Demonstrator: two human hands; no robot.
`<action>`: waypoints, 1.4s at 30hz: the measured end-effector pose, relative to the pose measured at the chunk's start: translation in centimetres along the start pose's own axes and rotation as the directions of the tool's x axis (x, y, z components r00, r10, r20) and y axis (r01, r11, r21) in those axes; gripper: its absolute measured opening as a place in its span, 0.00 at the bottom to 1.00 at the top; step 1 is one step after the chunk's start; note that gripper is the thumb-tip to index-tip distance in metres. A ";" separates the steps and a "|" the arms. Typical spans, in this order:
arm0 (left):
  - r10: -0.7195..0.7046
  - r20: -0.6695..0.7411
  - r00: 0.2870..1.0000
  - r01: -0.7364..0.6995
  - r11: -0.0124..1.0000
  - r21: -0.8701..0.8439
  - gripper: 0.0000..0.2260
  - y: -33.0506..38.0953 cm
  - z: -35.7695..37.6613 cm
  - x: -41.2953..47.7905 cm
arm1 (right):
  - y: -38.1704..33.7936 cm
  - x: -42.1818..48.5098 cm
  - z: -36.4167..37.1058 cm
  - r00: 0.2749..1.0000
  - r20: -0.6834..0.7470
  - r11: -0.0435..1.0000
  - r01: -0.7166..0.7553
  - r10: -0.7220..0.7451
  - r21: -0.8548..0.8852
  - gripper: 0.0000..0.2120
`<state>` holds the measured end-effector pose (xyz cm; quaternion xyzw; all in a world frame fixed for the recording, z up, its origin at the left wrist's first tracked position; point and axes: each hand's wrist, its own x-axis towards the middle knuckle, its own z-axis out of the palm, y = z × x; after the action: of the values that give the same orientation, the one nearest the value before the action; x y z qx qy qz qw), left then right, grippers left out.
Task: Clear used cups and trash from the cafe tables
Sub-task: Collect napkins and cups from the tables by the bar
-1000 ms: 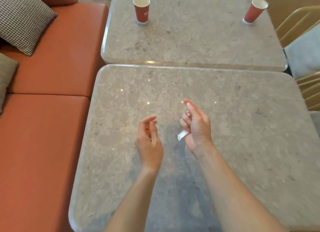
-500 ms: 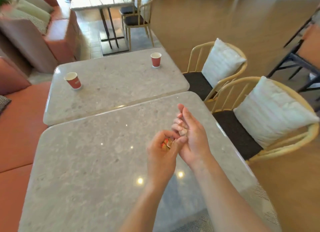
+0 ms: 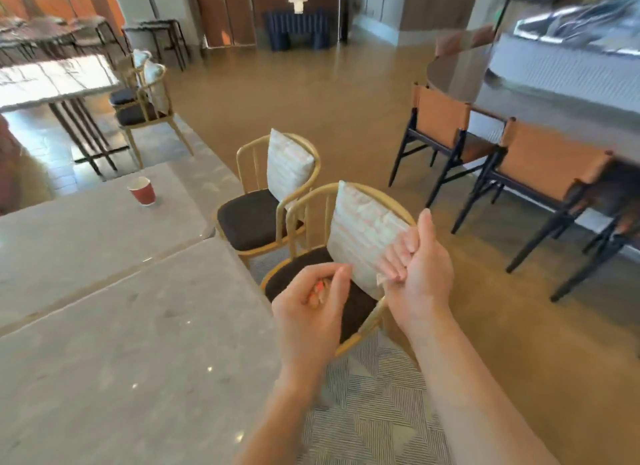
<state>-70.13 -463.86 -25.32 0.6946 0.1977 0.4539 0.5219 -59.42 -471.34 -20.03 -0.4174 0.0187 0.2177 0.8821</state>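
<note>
Both our hands are held past the right edge of the near table [image 3: 121,360], above a wooden chair [image 3: 288,274] with a pale cushion [image 3: 360,232]. Our left hand [image 3: 310,315] curls its fingers round a small reddish scrap [image 3: 318,290], perhaps a crumpled wrapper; the blur hides more. Our right hand [image 3: 420,277] folds its fingers over a small white scrap [image 3: 381,279]. One red paper cup [image 3: 142,191] stands upright on the far table [image 3: 69,229], near its right edge.
</note>
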 end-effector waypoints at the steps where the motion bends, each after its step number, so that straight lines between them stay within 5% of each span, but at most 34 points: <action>1: -0.014 -0.057 0.998 0.013 1.000 -0.018 0.10 0.2 1.4 1.1 | -1.9 0.7 -1.1 0.999 0.017 0.998 0.050 -0.049 -0.026 0.29; 8: 0.040 0.118 0.992 -0.023 0.990 -0.141 0.17 0.1 13.6 6.7 | -8.8 8.4 -6.7 0.979 0.155 0.937 0.177 -0.135 -0.300 0.24; 13: 0.022 0.134 0.991 0.010 0.972 -0.236 0.25 -3.1 23.5 11.8 | -13.2 17.8 -8.9 0.958 0.220 0.792 0.277 -0.184 -0.545 0.17; 20: -0.003 0.073 0.997 0.025 0.952 -0.304 0.29 -3.4 36.6 22.2 | -20.7 31.7 -9.4 0.923 0.274 0.668 0.384 -0.270 -0.638 0.28; 28: 0.008 0.089 0.996 0.015 0.966 -0.257 0.28 -7.0 46.3 31.6 | -24.8 46.2 -9.8 0.927 0.338 0.880 0.293 -0.165 -0.375 0.26; 34: 0.031 0.019 0.999 -0.026 0.978 -0.208 0.29 -11.5 54.6 38.3 | -26.8 59.4 -9.7 0.897 0.433 0.863 0.287 -0.090 -0.416 0.20; 42: -0.034 0.003 0.999 0.034 0.999 -0.005 0.27 -13.0 65.1 48.8 | -32.9 75.3 -5.6 0.858 0.512 0.905 0.191 0.034 -0.379 0.26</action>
<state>11.86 -457.95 -19.16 0.6904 0.2077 0.4445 0.5316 22.63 -466.09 -15.85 -0.5241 -0.2785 0.2814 0.7540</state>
